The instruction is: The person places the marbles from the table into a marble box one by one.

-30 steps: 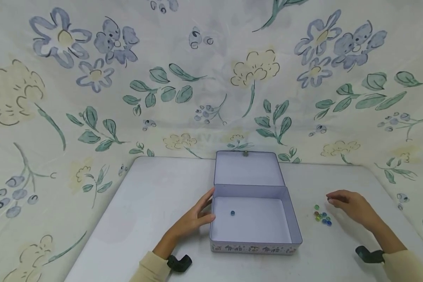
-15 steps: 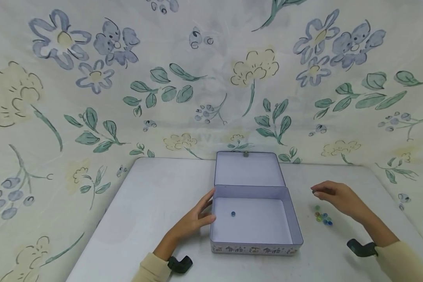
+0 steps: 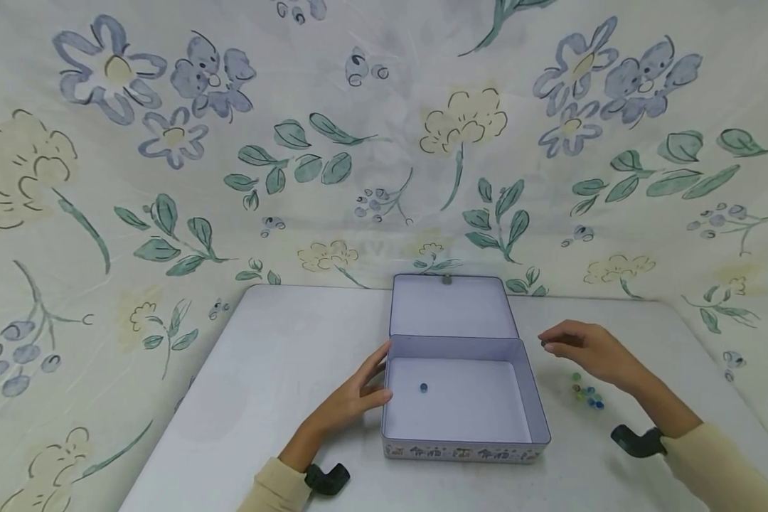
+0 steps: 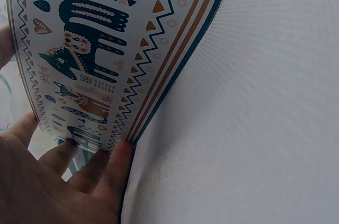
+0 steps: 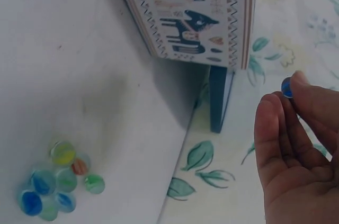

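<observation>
While left hand (image 3: pixel 352 400) rests flat against tin (image 3: pixel 464 398), right hand (image 3: pixel 589 352) fingers pinch blue marble (image 5: pixel 286 87).

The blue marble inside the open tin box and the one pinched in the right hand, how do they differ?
The small blue glass marble in the open tin box lies alone on the box floor, untouched; the blue glass marble pinched in the right hand is held in the air by the fingertips. The boxed one shows whole; the held one is partly hidden by the fingers. Both are small, round and blue.
</observation>
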### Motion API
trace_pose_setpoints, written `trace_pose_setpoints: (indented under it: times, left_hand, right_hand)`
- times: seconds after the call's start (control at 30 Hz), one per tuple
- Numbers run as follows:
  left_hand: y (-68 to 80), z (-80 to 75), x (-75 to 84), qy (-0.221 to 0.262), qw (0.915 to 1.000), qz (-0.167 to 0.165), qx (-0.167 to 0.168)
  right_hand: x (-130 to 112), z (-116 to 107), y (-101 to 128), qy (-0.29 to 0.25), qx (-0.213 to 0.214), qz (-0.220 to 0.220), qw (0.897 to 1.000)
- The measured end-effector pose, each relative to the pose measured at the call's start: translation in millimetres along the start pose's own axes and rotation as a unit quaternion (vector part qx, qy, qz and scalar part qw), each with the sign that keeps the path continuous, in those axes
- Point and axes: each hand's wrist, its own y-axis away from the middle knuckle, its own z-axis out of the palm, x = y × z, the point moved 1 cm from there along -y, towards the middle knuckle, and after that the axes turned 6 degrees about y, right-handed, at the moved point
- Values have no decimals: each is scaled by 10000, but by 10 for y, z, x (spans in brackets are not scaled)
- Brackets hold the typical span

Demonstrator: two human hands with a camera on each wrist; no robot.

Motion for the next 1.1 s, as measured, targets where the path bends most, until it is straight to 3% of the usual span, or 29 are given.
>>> trace_pose_setpoints:
  times: [0.2, 0.37, 1.1]
  left_hand:
    - [-8, -12, -8, 2, 10000, 35, -2]
    - [-11, -23, 6, -1, 10000, 22, -5]
    - [-12, -24, 44, 79, 9999, -81, -63]
  right_hand:
    - [-94, 42, -139, 199, 11, -336, 9992]
    - [-191, 94, -240, 52, -65, -543, 9985]
    - [-550, 302, -575, -119, -458, -817, 9955]
